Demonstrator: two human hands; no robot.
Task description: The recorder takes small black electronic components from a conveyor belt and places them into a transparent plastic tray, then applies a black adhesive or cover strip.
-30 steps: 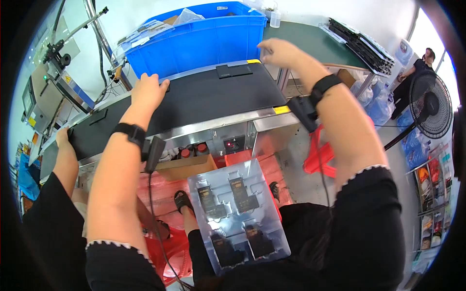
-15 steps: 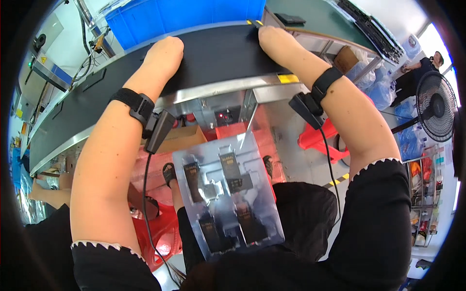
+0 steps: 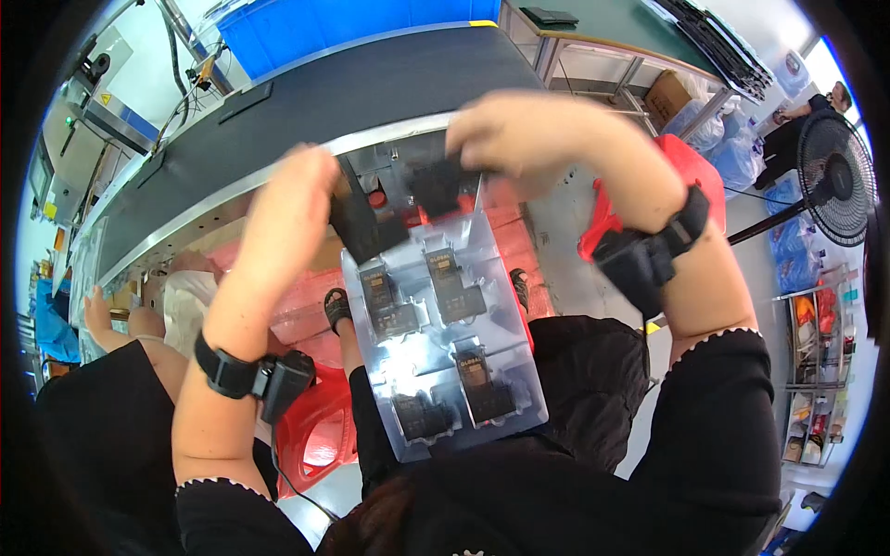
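Currently: clear plastic blister tray lies on the person's lap, long axis running away from the body, glossy with glare at its near end. Moulded pockets hold small black rectangular parts; four pockets filled, detail on the parts too small to read. Far end of the tray is hidden under both hands.

Left hand at the tray's far-left corner, fingers closed on a flat black part, tilted, lower edge over the tray. Right hand at the tray's far-right corner, motion-blurred, fingers curled on another dark part; its shape is hard to make out. Both wrists carry black bands with boxy black units.

Beyond the tray: dark matte conveyor belt with a bright metal edge, then a blue plastic bin, cut off at the top. Left of the tray, a red plastic stool, partly covered by the forearm. Right of the tray and well apart, a black standing fan near the rim.
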